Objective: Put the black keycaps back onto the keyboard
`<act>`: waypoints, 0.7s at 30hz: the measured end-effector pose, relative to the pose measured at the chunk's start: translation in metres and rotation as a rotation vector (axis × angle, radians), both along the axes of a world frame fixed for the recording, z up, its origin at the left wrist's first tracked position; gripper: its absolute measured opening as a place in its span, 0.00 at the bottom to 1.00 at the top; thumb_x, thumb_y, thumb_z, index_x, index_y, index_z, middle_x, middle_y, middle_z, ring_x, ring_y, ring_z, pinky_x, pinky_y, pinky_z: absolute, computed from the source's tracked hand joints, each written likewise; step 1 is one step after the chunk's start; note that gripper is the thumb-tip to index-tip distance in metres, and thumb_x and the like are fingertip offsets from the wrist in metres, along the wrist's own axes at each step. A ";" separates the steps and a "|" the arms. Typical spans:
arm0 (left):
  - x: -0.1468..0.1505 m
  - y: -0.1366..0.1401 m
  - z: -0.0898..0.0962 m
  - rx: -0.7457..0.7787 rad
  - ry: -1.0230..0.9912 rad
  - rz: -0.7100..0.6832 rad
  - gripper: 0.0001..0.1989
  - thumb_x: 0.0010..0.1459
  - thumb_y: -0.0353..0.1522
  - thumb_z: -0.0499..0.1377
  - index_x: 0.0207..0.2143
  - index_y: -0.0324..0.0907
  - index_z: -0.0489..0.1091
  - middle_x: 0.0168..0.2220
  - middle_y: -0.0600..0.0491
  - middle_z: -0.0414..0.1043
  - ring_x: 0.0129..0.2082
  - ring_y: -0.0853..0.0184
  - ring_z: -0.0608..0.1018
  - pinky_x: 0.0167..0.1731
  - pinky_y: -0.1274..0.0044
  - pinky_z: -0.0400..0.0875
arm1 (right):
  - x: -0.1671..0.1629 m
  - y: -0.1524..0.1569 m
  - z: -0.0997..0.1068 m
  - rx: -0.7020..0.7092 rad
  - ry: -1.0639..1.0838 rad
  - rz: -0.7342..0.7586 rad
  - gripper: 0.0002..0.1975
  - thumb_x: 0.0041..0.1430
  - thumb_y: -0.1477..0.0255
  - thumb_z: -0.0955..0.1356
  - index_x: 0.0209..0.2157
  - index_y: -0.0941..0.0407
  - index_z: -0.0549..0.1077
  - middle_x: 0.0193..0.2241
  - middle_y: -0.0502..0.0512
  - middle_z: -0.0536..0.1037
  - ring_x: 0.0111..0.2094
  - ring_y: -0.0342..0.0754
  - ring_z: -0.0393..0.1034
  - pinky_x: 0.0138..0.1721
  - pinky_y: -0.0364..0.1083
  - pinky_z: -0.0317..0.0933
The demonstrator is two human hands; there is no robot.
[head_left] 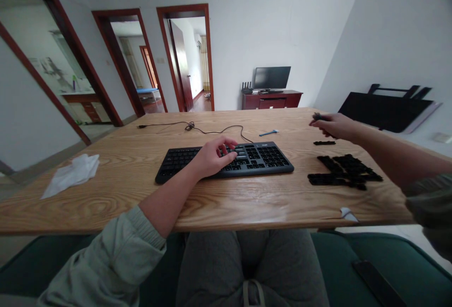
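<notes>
Left hand (213,157) resting on black plastic keyboard (226,161), fingers curled loosely over keys left of centre, gripping nothing. Keyboard flat, rectangular, matte, rounded corners, at table centre; thin black cable (197,129) looping off toward 11 o'clock. Right hand (332,125) out at 2 o'clock from keyboard, fingers pinched shut on small dark piece (317,117), too small to identify. Short black strip (324,143) just below that hand, apart from it. Pile of loose black keycaps (344,172) at 3 o'clock from keyboard, small square blocks in rough rows, near right table edge. Small blue tool (269,133) at 1 o'clock, slim, lying flat. Crumpled white tissue (72,171) at 9 o'clock, well apart. Small white bit (348,213) at near edge, 4 o'clock.

Table (141,203) light wood, strong grain, smooth, straight front edge; wide bare stretches left of keyboard and along front. Beyond far edge: red-brown cabinet (271,100) with dark monitor (272,77), white walls, dark-red door frames (185,57) at 11 o'clock. Black folded furniture (386,109) leaning against right wall. Green seat (370,260) below, dark flat phone-like slab (379,283) on it.
</notes>
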State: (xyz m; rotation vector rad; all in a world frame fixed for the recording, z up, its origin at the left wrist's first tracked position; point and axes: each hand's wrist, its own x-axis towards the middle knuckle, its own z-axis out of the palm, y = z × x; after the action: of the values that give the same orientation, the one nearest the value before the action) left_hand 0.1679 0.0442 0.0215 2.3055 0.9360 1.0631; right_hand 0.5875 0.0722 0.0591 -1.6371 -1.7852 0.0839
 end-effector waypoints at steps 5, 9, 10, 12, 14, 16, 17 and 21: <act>0.010 -0.019 0.004 0.112 0.082 -0.159 0.30 0.54 0.44 0.66 0.56 0.43 0.69 0.53 0.47 0.74 0.49 0.61 0.75 0.48 0.71 0.70 | -0.102 -0.087 0.012 0.182 -0.018 0.289 0.20 0.63 0.57 0.66 0.47 0.57 0.79 0.47 0.63 0.78 0.48 0.54 0.72 0.53 0.55 0.63; 0.019 -0.037 0.007 0.151 0.170 -0.377 0.25 0.56 0.43 0.65 0.54 0.42 0.72 0.50 0.47 0.76 0.47 0.61 0.77 0.49 0.73 0.69 | -0.168 -0.138 -0.015 0.312 -0.124 0.488 0.23 0.64 0.61 0.67 0.59 0.49 0.72 0.59 0.59 0.70 0.60 0.57 0.64 0.61 0.58 0.59; 0.021 -0.040 0.007 0.152 0.210 -0.398 0.19 0.60 0.42 0.62 0.50 0.41 0.74 0.45 0.48 0.78 0.43 0.64 0.78 0.45 0.74 0.69 | -0.178 -0.142 -0.023 0.307 -0.123 0.502 0.24 0.64 0.62 0.67 0.61 0.48 0.69 0.61 0.59 0.68 0.61 0.57 0.62 0.62 0.59 0.58; 0.022 -0.041 0.004 0.191 0.298 -0.382 0.13 0.64 0.39 0.57 0.42 0.40 0.75 0.36 0.50 0.78 0.34 0.67 0.77 0.38 0.77 0.68 | -0.189 -0.139 -0.038 0.280 -0.051 0.492 0.24 0.66 0.61 0.65 0.62 0.48 0.68 0.62 0.59 0.67 0.62 0.55 0.62 0.62 0.58 0.58; 0.021 -0.039 0.001 0.281 0.349 -0.315 0.13 0.64 0.39 0.57 0.37 0.38 0.75 0.31 0.51 0.76 0.31 0.68 0.75 0.34 0.77 0.66 | -0.192 -0.129 -0.047 0.239 0.050 0.451 0.23 0.65 0.59 0.65 0.59 0.50 0.71 0.60 0.59 0.69 0.60 0.55 0.65 0.61 0.56 0.59; 0.018 -0.035 0.001 0.357 0.346 -0.252 0.14 0.64 0.40 0.57 0.34 0.38 0.73 0.29 0.51 0.74 0.31 0.68 0.75 0.34 0.76 0.65 | -0.193 -0.117 -0.048 0.190 0.139 0.402 0.24 0.62 0.56 0.67 0.55 0.53 0.74 0.54 0.60 0.74 0.54 0.55 0.70 0.57 0.55 0.63; 0.016 -0.032 0.002 0.379 0.337 -0.224 0.14 0.63 0.40 0.57 0.33 0.39 0.73 0.29 0.51 0.74 0.31 0.68 0.75 0.34 0.76 0.65 | -0.194 -0.111 -0.046 0.155 0.170 0.383 0.25 0.61 0.55 0.68 0.53 0.55 0.75 0.50 0.60 0.77 0.50 0.55 0.72 0.54 0.53 0.65; 0.000 -0.020 0.022 0.335 0.355 -0.124 0.12 0.62 0.40 0.58 0.36 0.39 0.74 0.32 0.51 0.76 0.31 0.67 0.75 0.33 0.76 0.65 | -0.207 -0.092 -0.026 0.005 0.190 0.380 0.25 0.61 0.50 0.66 0.45 0.57 0.78 0.34 0.57 0.81 0.33 0.50 0.74 0.34 0.47 0.66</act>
State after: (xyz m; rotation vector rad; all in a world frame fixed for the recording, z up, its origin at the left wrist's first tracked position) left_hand 0.1682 0.0239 0.0433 2.8557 0.7693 0.8243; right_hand 0.3804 -0.0197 0.0332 -1.2232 -1.9202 0.3932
